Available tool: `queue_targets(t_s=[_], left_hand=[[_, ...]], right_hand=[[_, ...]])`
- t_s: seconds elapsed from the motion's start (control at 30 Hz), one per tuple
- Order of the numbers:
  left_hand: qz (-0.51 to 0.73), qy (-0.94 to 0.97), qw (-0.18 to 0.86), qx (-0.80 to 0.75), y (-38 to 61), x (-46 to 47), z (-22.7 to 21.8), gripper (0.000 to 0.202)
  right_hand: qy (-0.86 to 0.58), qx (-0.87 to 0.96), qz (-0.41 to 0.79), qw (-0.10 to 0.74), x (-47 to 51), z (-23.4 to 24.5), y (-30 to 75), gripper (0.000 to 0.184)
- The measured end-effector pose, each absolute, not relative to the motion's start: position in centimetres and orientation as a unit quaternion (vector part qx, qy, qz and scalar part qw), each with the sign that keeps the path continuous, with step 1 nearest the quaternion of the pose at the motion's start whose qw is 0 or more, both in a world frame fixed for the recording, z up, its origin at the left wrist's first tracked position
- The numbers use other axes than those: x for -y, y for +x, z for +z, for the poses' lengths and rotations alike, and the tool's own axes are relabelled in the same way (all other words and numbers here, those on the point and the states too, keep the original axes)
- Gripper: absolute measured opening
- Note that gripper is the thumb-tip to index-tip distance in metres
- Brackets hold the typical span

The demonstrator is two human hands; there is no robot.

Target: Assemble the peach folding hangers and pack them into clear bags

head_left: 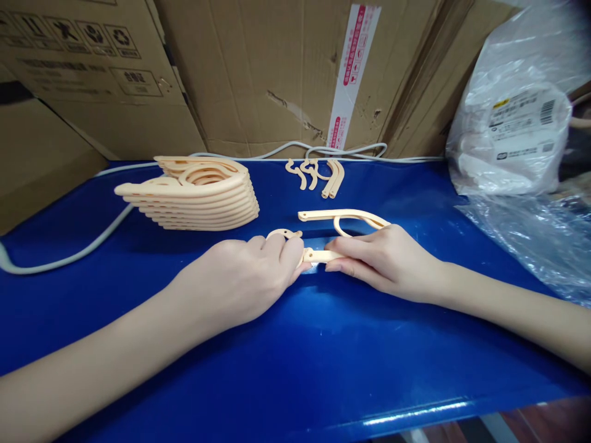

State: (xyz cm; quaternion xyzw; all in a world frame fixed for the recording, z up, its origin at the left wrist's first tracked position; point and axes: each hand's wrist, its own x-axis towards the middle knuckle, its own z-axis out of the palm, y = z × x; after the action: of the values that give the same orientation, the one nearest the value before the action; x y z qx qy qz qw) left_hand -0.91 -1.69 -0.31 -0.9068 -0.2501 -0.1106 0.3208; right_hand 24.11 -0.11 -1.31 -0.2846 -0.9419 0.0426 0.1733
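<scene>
My left hand (252, 274) is closed around a small curved beige hook piece (285, 233), whose tip shows above the fingers. Between finger and thumb my right hand (392, 264) grips a beige plastic hanger arm (318, 255); its pierced end meets the left fingertips. Whether the two pieces are joined is hidden by the fingers. Just beyond the right hand a second long curved arm (323, 215) with a loop shows, partly covered by that hand. Several folded beige hangers (198, 200) lie stacked at the back left.
Loose hook pieces (308, 172) and short curved arms (333, 179) lie at the back of the blue table (277, 369). A white cable (111, 237) runs along the back and left. Cardboard boxes (268, 74) stand behind, and a clear plastic bag (508, 135) sits at right.
</scene>
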Motion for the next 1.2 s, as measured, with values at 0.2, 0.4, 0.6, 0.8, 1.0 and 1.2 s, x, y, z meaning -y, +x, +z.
queue_targets(t_s=[0.2,0.4,0.6,0.8,1.0,1.2], left_hand=[[-0.106,-0.890,0.375,0.237,-0.84,2.17,0.04,0.039],[-0.148,-0.887,0.368,0.235,-0.97,1.81,-0.42,0.035],[-0.175,-0.888,0.361,0.226,-0.94,1.86,-0.18,0.033],[-0.197,-0.885,0.358,0.226,-0.72,1.78,-0.28,0.032],[-0.199,-0.892,0.333,0.231,-0.79,1.76,-0.62,0.031],[-0.215,-0.900,0.305,0.225,-0.95,1.78,-0.82,0.032]], right_hand=[[-0.268,0.943,0.097,0.170,0.11,-0.79,24.01,0.036],[-0.261,0.946,0.089,0.172,-0.08,-0.80,24.15,0.035],[-0.256,0.947,0.085,0.177,-0.09,-0.63,24.12,0.035],[-0.259,0.948,0.082,0.167,-0.09,-0.76,24.13,0.036],[-0.264,0.949,0.077,0.155,-0.39,-1.06,24.29,0.036],[-0.260,0.951,0.077,0.148,-0.57,-0.94,24.48,0.039]])
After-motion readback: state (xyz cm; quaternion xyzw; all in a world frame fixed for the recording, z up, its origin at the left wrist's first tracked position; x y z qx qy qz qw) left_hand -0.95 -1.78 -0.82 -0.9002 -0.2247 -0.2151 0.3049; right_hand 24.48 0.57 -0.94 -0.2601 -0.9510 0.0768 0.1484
